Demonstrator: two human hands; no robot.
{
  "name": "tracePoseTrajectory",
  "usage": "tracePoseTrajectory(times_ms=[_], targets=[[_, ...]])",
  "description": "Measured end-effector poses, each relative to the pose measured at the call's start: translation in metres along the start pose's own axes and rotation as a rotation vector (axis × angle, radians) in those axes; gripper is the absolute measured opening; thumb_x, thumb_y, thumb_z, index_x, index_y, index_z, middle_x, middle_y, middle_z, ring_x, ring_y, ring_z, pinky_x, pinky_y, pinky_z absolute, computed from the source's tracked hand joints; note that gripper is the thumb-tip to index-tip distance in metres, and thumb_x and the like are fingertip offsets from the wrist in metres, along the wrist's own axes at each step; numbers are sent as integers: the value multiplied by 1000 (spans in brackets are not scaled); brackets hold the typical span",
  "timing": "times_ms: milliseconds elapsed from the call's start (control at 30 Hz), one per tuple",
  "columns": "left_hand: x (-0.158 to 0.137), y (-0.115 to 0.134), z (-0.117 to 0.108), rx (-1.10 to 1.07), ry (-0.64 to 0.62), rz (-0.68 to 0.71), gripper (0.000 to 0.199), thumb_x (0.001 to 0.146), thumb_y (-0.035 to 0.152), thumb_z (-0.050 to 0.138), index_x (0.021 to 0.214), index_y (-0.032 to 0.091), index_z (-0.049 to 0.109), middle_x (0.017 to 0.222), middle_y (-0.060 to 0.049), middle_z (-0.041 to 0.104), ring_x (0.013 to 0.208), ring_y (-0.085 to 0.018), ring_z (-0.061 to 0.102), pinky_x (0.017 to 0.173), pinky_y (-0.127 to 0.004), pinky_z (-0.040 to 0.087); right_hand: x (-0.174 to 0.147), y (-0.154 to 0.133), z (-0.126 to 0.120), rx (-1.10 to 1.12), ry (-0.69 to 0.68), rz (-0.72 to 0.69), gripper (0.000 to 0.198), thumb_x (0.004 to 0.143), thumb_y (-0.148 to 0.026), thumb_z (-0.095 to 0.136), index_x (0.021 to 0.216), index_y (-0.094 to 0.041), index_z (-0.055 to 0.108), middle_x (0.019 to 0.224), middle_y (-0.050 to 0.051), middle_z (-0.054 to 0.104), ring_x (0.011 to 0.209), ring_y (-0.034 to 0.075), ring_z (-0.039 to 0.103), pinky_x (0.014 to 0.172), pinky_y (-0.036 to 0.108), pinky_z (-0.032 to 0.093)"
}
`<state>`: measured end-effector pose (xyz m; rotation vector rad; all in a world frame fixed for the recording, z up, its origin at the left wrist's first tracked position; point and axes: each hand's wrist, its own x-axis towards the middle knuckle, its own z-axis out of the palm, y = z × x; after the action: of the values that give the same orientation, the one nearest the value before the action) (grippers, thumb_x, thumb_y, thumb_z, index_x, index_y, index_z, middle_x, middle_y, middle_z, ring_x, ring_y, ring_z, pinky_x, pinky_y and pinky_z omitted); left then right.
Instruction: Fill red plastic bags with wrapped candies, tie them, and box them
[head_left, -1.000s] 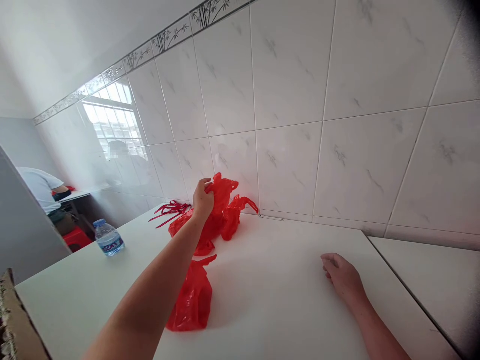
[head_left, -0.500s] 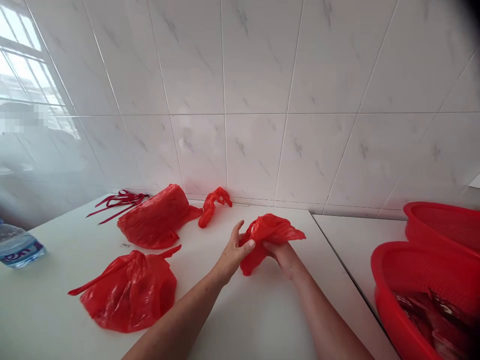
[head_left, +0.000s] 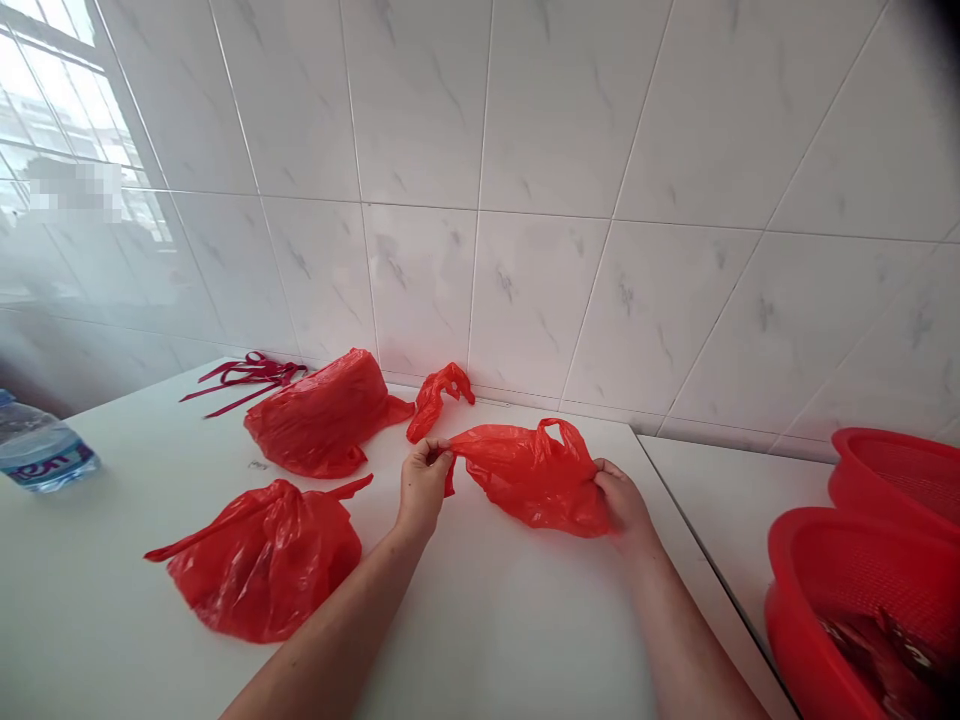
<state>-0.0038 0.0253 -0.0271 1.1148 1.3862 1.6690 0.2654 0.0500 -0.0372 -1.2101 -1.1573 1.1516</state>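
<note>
A thin red plastic bag (head_left: pixel 529 478) is stretched sideways between my two hands, just over the white table. My left hand (head_left: pixel 426 485) pinches its gathered left end, and a short strip hangs below those fingers. On the other side my right hand (head_left: pixel 621 492) grips the bag's right end, its fingertips partly hidden by the plastic. A loop handle stands up from the bag's top edge. Left of my forearm sits a filled red plastic bag (head_left: pixel 266 565) with its ends twisted out. Behind it lies a bulky red bundle (head_left: pixel 322 415).
A crumpled red bag (head_left: pixel 440 395) and dark red ribbons (head_left: pixel 255 375) lie by the tiled wall. A water bottle (head_left: pixel 45 450) is at the far left. Two red baskets (head_left: pixel 795 560) stand at right, the nearer holding dark red packets (head_left: pixel 885 650). A seam (head_left: pixel 705 545) crosses the table.
My hands have moved apart, and the bunched red bag is now pulled out wide between them. The left hand went from holding its side to pinching its end. The view has shifted slightly.
</note>
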Motion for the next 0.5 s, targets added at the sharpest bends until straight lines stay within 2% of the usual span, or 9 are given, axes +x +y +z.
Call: tracePoseTrajectory(times_ms=[67,100,167,200,233,300,367,400,500], targets=[[-9,4,5,57,42,64,25,73,27,57,97,23,55,118,-9,55,107,-26,54,86,-40,47,-6,-5,1,8,-47,17,7,61,-24,46,66,-22,43,58,-5,48,50,10,43,47,22,35],[-13,8,7,115,33,137,33,71,26,60,104,24,55,132,-9,48,122,-28,45,96,-43,40,-10,-9,2,9,-85,30,6,62,-24,47,66,-21,43,58,-5,48,49,10,43,47,22,35],[-22,15,12,284,-63,332,54,66,26,69,117,27,53,147,-6,35,138,-31,22,111,-47,20,-18,-17,6,-18,-167,59,6,64,-26,48,66,-21,45,60,-3,51,50,11,46,48,23,37],[-25,17,14,369,-143,400,64,62,26,73,122,28,51,148,-6,34,140,-31,17,113,-47,12,-21,-20,8,-49,-203,74,6,65,-26,49,66,-21,46,61,-3,53,51,12,48,49,24,38],[-27,18,16,435,-228,422,70,60,26,76,125,29,50,144,-7,40,139,-32,20,113,-48,10,-24,-24,9,-89,-228,87,6,65,-27,49,66,-21,47,62,-2,55,51,13,49,50,25,40],[-29,17,19,469,-357,329,59,61,25,75,116,29,57,118,-6,61,122,-32,45,107,-47,24,-24,-33,11,-189,-222,95,6,65,-27,50,67,-21,50,63,0,57,53,15,51,51,27,40],[-29,10,20,440,-389,191,25,69,24,64,94,26,64,83,-2,66,86,-25,60,85,-39,43,-23,-43,12,-276,-127,72,13,64,-26,53,76,-22,56,72,1,59,58,16,52,53,27,38],[-29,6,20,427,-370,148,11,73,25,58,83,24,64,72,-1,63,72,-21,59,72,-34,45,-23,-50,13,-318,-44,37,20,64,-26,54,84,-22,57,79,2,60,61,16,52,54,26,37],[-28,-3,21,373,-247,79,12,79,27,48,72,22,55,66,1,55,59,-15,50,54,-25,38,-34,-75,21,-557,254,-165,24,73,-33,54,95,-25,57,86,2,61,65,16,51,57,27,34]])
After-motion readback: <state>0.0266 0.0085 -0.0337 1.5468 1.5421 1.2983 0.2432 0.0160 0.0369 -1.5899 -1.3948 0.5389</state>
